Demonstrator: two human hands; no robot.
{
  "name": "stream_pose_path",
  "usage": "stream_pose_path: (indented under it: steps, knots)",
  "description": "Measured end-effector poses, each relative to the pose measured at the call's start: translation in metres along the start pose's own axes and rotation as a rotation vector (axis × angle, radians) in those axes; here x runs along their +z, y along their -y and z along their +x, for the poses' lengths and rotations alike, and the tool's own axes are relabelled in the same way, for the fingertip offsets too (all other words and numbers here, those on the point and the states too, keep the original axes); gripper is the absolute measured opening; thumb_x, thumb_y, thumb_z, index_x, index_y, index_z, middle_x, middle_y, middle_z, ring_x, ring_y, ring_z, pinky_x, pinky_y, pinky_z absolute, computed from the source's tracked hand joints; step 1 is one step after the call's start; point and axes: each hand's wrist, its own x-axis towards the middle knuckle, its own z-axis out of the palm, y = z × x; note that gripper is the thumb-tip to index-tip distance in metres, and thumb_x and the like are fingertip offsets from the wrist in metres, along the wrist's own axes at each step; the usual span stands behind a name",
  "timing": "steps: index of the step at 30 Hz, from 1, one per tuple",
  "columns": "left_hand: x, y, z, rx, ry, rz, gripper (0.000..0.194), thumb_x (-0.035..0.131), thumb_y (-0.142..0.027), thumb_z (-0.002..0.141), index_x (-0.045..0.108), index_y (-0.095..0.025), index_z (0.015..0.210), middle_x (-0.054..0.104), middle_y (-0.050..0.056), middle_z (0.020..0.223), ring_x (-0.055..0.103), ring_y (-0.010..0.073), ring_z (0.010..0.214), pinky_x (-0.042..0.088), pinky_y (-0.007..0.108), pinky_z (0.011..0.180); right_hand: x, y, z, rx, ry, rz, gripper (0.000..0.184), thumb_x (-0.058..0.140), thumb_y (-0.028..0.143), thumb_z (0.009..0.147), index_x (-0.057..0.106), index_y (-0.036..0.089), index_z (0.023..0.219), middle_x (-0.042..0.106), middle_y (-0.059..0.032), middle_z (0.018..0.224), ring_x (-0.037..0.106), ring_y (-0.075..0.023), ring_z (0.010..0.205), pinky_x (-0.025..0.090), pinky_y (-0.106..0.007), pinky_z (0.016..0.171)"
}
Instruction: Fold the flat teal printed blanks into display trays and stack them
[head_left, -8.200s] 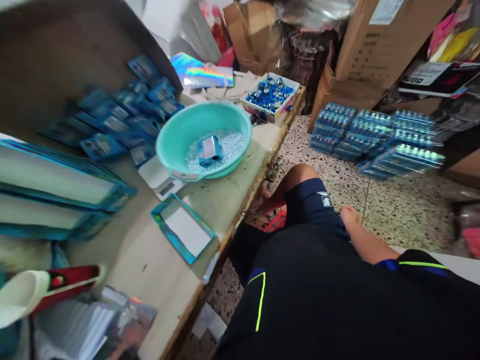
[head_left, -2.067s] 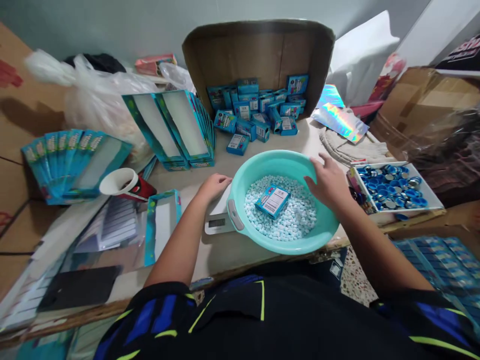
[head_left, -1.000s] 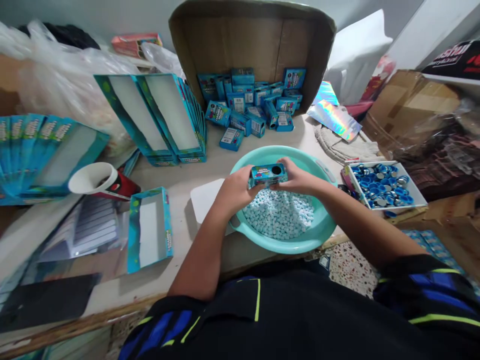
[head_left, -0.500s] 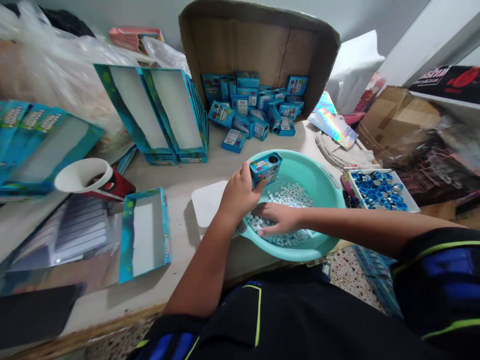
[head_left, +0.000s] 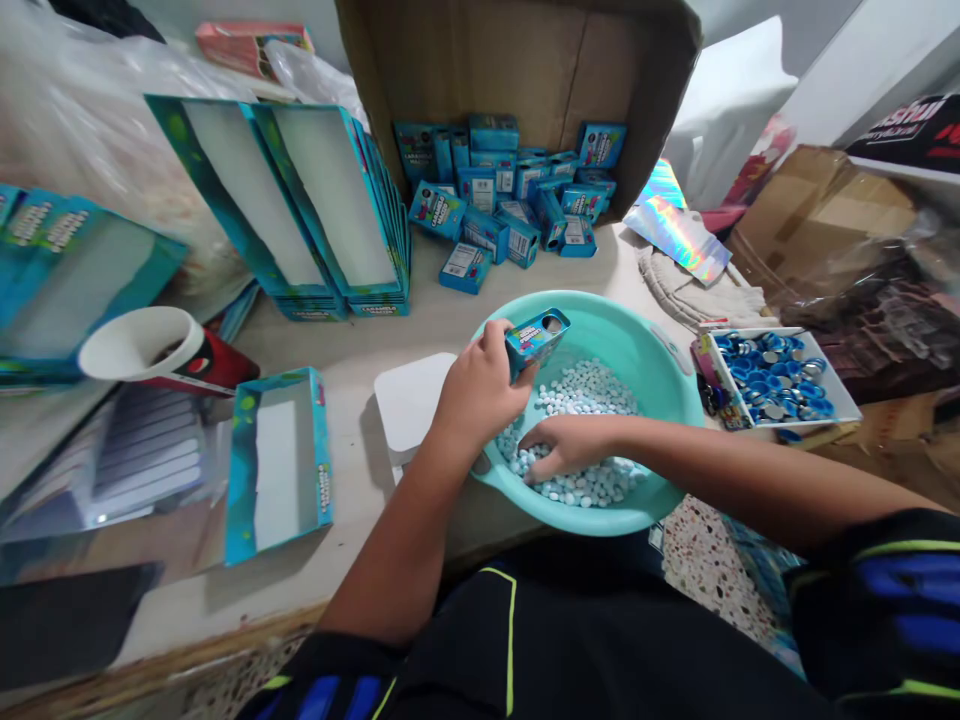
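Note:
My left hand (head_left: 484,390) is closed around a small blue candy box (head_left: 534,340), which it holds tilted over the far left part of the basin. A dark round opening shows at the box's upper end. Beneath it is a turquoise plastic basin (head_left: 675,400) with many small pale candies (head_left: 589,385) in its bottom. My right hand (head_left: 562,445) reaches in from the right, its fingers curled down into the candies with the tips partly buried. Left of the basin, partly behind my left forearm, sits a white flat-topped device (head_left: 409,400).
A cardboard carton (head_left: 510,60) at the back holds several blue candy boxes (head_left: 491,235). Nested blue trays (head_left: 330,200) stand left of it. A single tray (head_left: 285,460) and a tipped paper cup (head_left: 172,350) lie left. Blue caps (head_left: 780,375) fill a white box at right.
My right hand's fingers have curled further into the candies, and the thumb has drawn in. My left hand keeps the candy box over the basin. The camera view has shifted slightly.

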Motion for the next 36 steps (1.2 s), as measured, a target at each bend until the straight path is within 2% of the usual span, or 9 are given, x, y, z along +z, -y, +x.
stream_pose_path:
  steps: [4, 7, 10, 15, 19, 22, 25, 29, 36]
  knots:
    - [-0.003, -0.001, 0.0, -0.019, -0.033, -0.087, 0.048, 0.076, -0.03, 0.082, 0.05, -0.025, 0.122, 0.07, 0.009, 0.1, 0.069, 0.0301, 0.092, 0.056, 0.039, 0.077, -0.009, 0.001, -0.005, 0.038, 0.009, 0.031, 0.024, 0.072, 0.041, 0.08, 0.074, 0.019, 0.09, 0.072, -0.0005, 0.081, 0.061, -0.0178, 0.074, 0.044, -0.029, 0.065]
    - [-0.002, -0.001, 0.0, -0.036, -0.005, -0.116, 0.052, 0.076, -0.028, 0.08, 0.053, -0.025, 0.127, 0.07, 0.007, 0.091, 0.07, 0.0298, 0.086, 0.056, 0.04, 0.077, -0.023, 0.002, -0.017, 0.042, -0.055, 0.071, 0.02, 0.069, 0.036, 0.078, 0.075, 0.019, 0.088, 0.068, 0.0001, 0.071, 0.057, -0.015, 0.065, 0.043, -0.028, 0.058]
    - [-0.002, -0.002, 0.0, 0.002, 0.028, -0.048, 0.061, 0.073, -0.025, 0.082, 0.05, -0.023, 0.138, 0.071, 0.009, 0.095, 0.07, 0.031, 0.089, 0.055, 0.04, 0.079, -0.035, 0.002, -0.034, 0.066, -0.183, 0.33, 0.02, 0.068, 0.035, 0.076, 0.075, 0.02, 0.086, 0.069, -0.0019, 0.073, 0.059, -0.0151, 0.063, 0.046, -0.027, 0.053]
    - [-0.008, -0.01, 0.0, 0.011, 0.12, 0.064, 0.061, 0.066, -0.025, 0.086, 0.045, -0.021, 0.143, 0.069, 0.014, 0.121, 0.068, 0.0321, 0.102, 0.054, 0.039, 0.082, -0.049, 0.005, -0.052, -0.058, -0.63, 0.824, 0.018, 0.071, 0.035, 0.067, 0.065, 0.021, 0.076, 0.061, 0.0019, 0.06, 0.051, -0.0113, 0.046, 0.038, -0.025, 0.04]
    - [-0.015, -0.017, -0.002, 0.033, 0.224, 0.112, 0.051, 0.06, -0.025, 0.09, 0.045, -0.019, 0.138, 0.068, 0.014, 0.125, 0.068, 0.0303, 0.102, 0.053, 0.038, 0.079, -0.067, 0.017, -0.045, -0.232, -1.039, 0.97, 0.017, 0.069, 0.034, 0.068, 0.063, 0.022, 0.078, 0.057, 0.0028, 0.061, 0.047, -0.0098, 0.045, 0.03, -0.024, 0.038]
    - [-0.017, -0.017, -0.003, 0.107, 0.295, 0.118, 0.047, 0.057, -0.023, 0.089, 0.046, -0.018, 0.135, 0.069, 0.015, 0.124, 0.067, 0.0296, 0.101, 0.051, 0.038, 0.077, -0.079, 0.024, -0.028, -0.341, -1.193, 1.067, 0.018, 0.066, 0.035, 0.07, 0.062, 0.022, 0.082, 0.054, 0.0031, 0.064, 0.046, -0.0091, 0.047, 0.03, -0.024, 0.04]
    - [-0.017, -0.013, -0.004, 0.156, 0.339, 0.077, 0.047, 0.057, -0.022, 0.087, 0.047, -0.019, 0.134, 0.07, 0.013, 0.12, 0.068, 0.0289, 0.098, 0.05, 0.037, 0.075, -0.082, 0.024, -0.01, -0.413, -1.271, 1.17, 0.018, 0.066, 0.035, 0.069, 0.061, 0.023, 0.082, 0.053, 0.0039, 0.064, 0.045, -0.0087, 0.049, 0.032, -0.023, 0.043]
    - [-0.018, -0.01, -0.005, 0.17, 0.364, 0.04, 0.049, 0.057, -0.019, 0.083, 0.049, -0.021, 0.13, 0.071, 0.011, 0.119, 0.07, 0.0293, 0.097, 0.05, 0.037, 0.074, -0.076, 0.018, 0.003, -0.399, -1.298, 1.272, 0.021, 0.067, 0.035, 0.068, 0.06, 0.023, 0.083, 0.054, 0.0043, 0.067, 0.044, -0.0082, 0.051, 0.035, -0.022, 0.045]
    - [-0.019, -0.012, -0.004, 0.125, 0.359, 0.012, 0.048, 0.058, -0.02, 0.081, 0.049, -0.021, 0.128, 0.07, 0.013, 0.119, 0.07, 0.0304, 0.097, 0.051, 0.039, 0.074, -0.065, 0.015, 0.008, -0.387, -1.287, 1.239, 0.018, 0.067, 0.035, 0.069, 0.059, 0.023, 0.081, 0.055, 0.0036, 0.068, 0.048, -0.0112, 0.055, 0.037, -0.024, 0.047]
